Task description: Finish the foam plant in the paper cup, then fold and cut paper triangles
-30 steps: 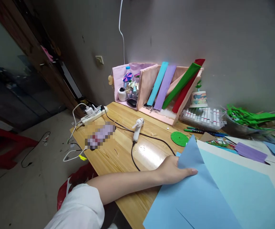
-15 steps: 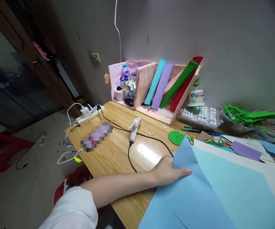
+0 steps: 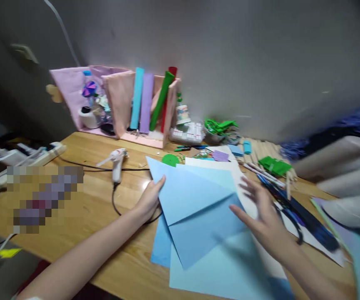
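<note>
My left hand [image 3: 150,199] grips the left side of a folded light-blue sheet of paper [image 3: 195,189], its thumb on top and the other fingers behind. The sheet is tilted above a stack of paler blue paper [image 3: 195,277] and white paper. A crease or flap edge runs across its middle. By the sheet's right corner, my right hand [image 3: 262,212] has its fingers spread, slightly blurred, and holds nothing. Another blue sheet [image 3: 161,243] sticks out beneath on the left. A white glue gun [image 3: 117,164] with a black cord lies left of my left hand.
At the back stand a pink organizer [image 3: 117,104] with coloured strips, a box of markers [image 3: 188,133] and a bowl of green scraps [image 3: 220,129]. Dark scissors [image 3: 292,221] lie at right near white rolls [image 3: 348,162]. A power strip [image 3: 45,156] sits at left.
The view has swung right. My left hand keeps hold of the blue sheet, which is now tilted up with a fold across it. My right hand has come into view, open.
</note>
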`<state>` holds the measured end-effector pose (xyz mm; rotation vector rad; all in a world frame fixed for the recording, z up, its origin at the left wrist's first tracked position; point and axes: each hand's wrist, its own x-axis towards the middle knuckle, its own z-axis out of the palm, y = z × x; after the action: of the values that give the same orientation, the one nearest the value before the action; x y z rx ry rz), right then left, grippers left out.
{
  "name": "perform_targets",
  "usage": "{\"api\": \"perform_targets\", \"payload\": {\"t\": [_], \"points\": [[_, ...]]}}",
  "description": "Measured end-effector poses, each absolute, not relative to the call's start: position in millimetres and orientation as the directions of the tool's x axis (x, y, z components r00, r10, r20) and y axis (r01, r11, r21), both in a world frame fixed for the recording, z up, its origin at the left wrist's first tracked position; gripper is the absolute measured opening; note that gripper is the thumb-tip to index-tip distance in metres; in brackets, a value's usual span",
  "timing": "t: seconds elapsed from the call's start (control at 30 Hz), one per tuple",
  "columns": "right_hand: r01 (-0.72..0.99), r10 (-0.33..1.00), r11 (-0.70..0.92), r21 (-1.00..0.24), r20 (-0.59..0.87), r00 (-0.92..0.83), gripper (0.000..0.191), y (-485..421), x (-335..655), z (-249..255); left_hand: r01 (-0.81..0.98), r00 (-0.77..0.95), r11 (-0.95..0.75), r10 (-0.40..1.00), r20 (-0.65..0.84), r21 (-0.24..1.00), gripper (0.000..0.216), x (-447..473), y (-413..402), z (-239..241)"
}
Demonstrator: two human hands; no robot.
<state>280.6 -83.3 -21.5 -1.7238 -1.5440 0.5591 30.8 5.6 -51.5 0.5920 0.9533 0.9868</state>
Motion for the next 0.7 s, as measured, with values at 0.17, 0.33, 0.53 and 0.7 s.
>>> {"api": "perform_targets", "payload": {"t": [0.17, 0.33, 0.53, 0.7], "points": [[0.407, 0.954, -0.268, -0.873, -0.182, 0.237, 0.059, -74, 297, -34, -0.437, 0.235, 0.49, 0.872, -0.43, 0.754, 0.017, 42, -1, -44], [0.42, 0.959, -0.262, -0.869, -0.282, 0.015, 0.037, -64, 314, -29, -0.268, 0.328, 0.51, 0.846, -0.421, 0.817, 0.025, 47, -11, -36], [0.622, 0.942, -0.104, -0.776, -0.278, -0.19, 0.03, -47, 355, 7, 0.369, 0.142, -0.357, 0.934, 0.328, 0.858, 0.068, 35, 2, -19], [0.698, 0.838, 0.156, -0.699, -0.28, -0.468, 0.024, -29, 352, 37, 0.581, 0.693, -0.687, 0.699, 0.177, 0.437, 0.042, 56, -7, 1]]}}
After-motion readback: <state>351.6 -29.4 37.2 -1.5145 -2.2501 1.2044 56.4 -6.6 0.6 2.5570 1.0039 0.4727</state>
